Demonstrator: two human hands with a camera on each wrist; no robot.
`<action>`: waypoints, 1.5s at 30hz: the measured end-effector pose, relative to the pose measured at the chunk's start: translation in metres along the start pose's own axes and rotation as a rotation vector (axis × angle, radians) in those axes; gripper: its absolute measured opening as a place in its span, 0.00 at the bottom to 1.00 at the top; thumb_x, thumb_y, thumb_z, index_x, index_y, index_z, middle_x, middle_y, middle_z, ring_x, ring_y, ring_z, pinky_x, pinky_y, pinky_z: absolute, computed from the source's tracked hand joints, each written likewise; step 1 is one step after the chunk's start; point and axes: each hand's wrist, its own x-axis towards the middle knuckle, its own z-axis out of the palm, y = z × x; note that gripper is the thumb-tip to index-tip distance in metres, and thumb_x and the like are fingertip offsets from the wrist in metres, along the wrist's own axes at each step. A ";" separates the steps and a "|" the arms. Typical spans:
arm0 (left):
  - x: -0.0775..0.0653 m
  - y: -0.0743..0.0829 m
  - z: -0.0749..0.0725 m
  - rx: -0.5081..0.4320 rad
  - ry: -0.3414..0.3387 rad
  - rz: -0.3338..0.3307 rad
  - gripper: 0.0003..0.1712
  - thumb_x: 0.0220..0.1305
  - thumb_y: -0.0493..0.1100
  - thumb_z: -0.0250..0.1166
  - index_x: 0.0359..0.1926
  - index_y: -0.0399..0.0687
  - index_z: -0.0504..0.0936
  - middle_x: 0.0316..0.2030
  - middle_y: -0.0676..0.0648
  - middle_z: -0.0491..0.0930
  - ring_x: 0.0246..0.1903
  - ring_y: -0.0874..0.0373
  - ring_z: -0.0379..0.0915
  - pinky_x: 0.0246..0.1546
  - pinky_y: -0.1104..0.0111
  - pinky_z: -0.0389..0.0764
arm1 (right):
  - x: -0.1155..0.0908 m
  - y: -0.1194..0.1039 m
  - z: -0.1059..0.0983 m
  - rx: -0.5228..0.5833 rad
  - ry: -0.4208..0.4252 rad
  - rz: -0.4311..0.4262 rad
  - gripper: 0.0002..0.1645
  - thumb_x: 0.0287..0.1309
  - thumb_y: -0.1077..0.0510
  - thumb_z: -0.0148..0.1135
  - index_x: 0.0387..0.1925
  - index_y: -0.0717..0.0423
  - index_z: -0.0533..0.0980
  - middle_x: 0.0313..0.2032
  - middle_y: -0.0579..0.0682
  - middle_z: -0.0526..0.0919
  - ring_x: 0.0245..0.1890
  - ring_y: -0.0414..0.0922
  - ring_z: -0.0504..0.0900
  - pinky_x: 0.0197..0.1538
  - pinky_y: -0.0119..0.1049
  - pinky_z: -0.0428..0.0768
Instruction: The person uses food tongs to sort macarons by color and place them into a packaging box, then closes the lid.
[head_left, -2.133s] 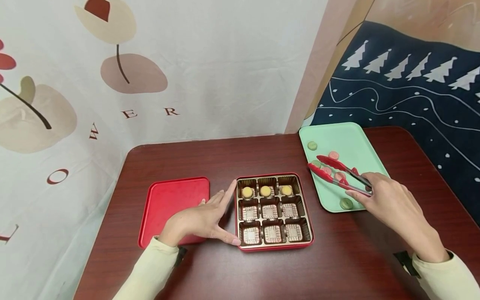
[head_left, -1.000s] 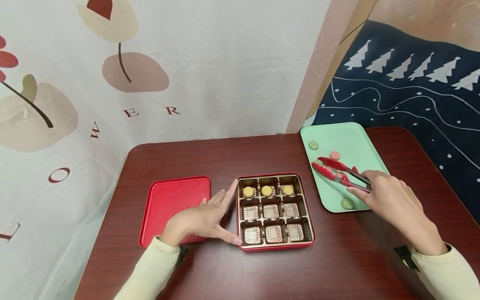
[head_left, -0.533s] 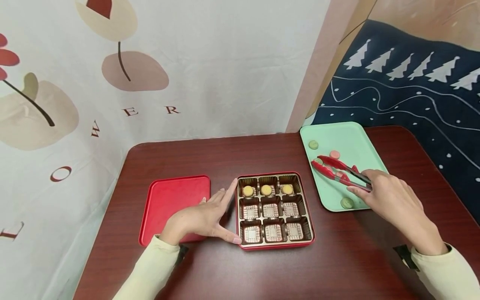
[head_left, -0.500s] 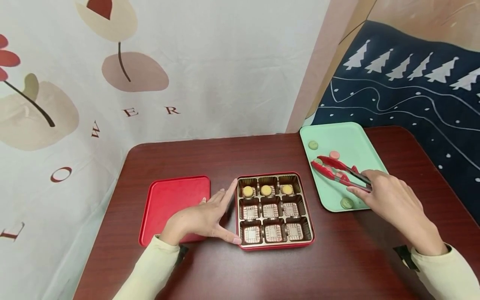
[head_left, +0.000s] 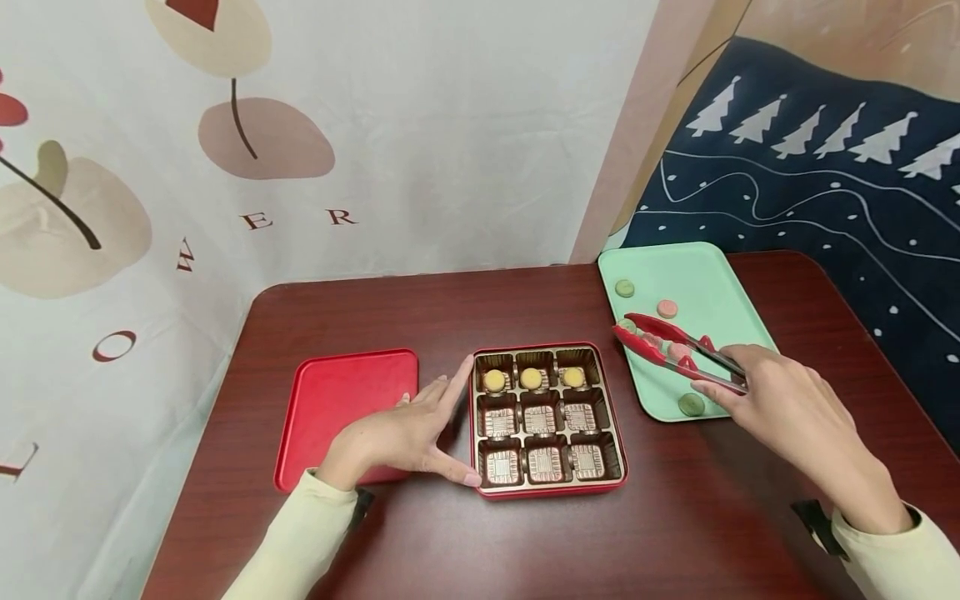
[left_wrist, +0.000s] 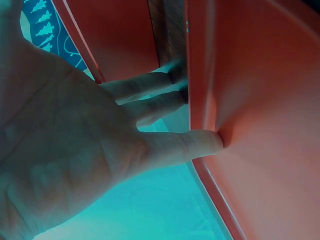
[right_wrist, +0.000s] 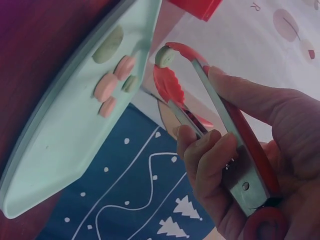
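My right hand [head_left: 787,408] grips red-and-metal tongs [head_left: 651,352] above the left side of the mint-green tray [head_left: 723,304]. A green macaron [right_wrist: 164,56] sits between the tong tips, apart from the tray in the right wrist view. Pink macarons [head_left: 667,308] and green macarons [head_left: 692,405] lie on the tray, some partly behind the tongs. My left hand [head_left: 397,433] has its fingers spread, with thumb and forefinger touching the left side of a red square box [head_left: 551,493]. Its gold insert has three rows of compartments; yellow macarons [head_left: 531,379] sit in the back row.
A red square lid [head_left: 341,408] lies left of the box, partly under my left hand. The dark wooden table [head_left: 600,550] meets a printed curtain [head_left: 450,167] at the back. A navy cloth with white trees [head_left: 810,183] hangs at the right.
The tongs have narrowed around the green macaron and lifted it off the tray, shifting slightly left. My left hand stays against the box.
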 end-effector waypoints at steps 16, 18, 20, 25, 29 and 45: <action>0.000 -0.001 0.000 -0.011 0.012 0.025 0.88 0.54 0.75 0.80 0.87 0.61 0.20 0.86 0.36 0.45 0.85 0.38 0.35 0.79 0.32 0.43 | -0.008 -0.007 -0.006 0.003 0.022 -0.039 0.38 0.50 0.49 0.89 0.56 0.66 0.84 0.35 0.56 0.86 0.26 0.47 0.74 0.24 0.41 0.67; 0.001 -0.001 0.000 -0.009 0.011 0.026 0.88 0.54 0.76 0.80 0.87 0.61 0.20 0.86 0.36 0.45 0.85 0.38 0.35 0.79 0.32 0.43 | -0.009 -0.007 -0.008 0.000 0.021 -0.046 0.39 0.50 0.49 0.89 0.57 0.66 0.84 0.37 0.57 0.87 0.26 0.47 0.74 0.24 0.41 0.68; 0.001 -0.001 0.001 -0.009 0.012 0.027 0.88 0.54 0.76 0.80 0.87 0.61 0.20 0.86 0.35 0.45 0.85 0.38 0.35 0.79 0.32 0.43 | -0.011 -0.007 -0.009 -0.001 0.023 -0.053 0.38 0.49 0.50 0.89 0.57 0.66 0.84 0.38 0.57 0.87 0.27 0.47 0.75 0.25 0.41 0.68; 0.002 -0.001 0.001 -0.001 0.014 0.028 0.88 0.54 0.75 0.80 0.87 0.62 0.19 0.86 0.35 0.45 0.85 0.38 0.35 0.79 0.32 0.42 | -0.017 -0.009 -0.012 0.002 0.016 -0.060 0.39 0.49 0.50 0.89 0.58 0.66 0.84 0.38 0.56 0.87 0.28 0.46 0.75 0.26 0.41 0.69; 0.002 -0.002 0.001 0.002 0.016 0.030 0.88 0.54 0.75 0.80 0.87 0.61 0.20 0.86 0.35 0.46 0.85 0.37 0.35 0.78 0.32 0.43 | -0.018 -0.012 -0.014 0.006 0.013 -0.072 0.39 0.48 0.50 0.90 0.58 0.67 0.84 0.40 0.58 0.88 0.29 0.46 0.76 0.26 0.41 0.70; 0.001 -0.002 0.001 0.001 0.013 0.027 0.88 0.54 0.75 0.80 0.87 0.60 0.20 0.86 0.35 0.45 0.85 0.37 0.35 0.78 0.32 0.43 | -0.029 -0.020 -0.016 0.013 0.028 -0.103 0.39 0.45 0.49 0.91 0.56 0.63 0.85 0.44 0.58 0.88 0.31 0.49 0.81 0.27 0.44 0.75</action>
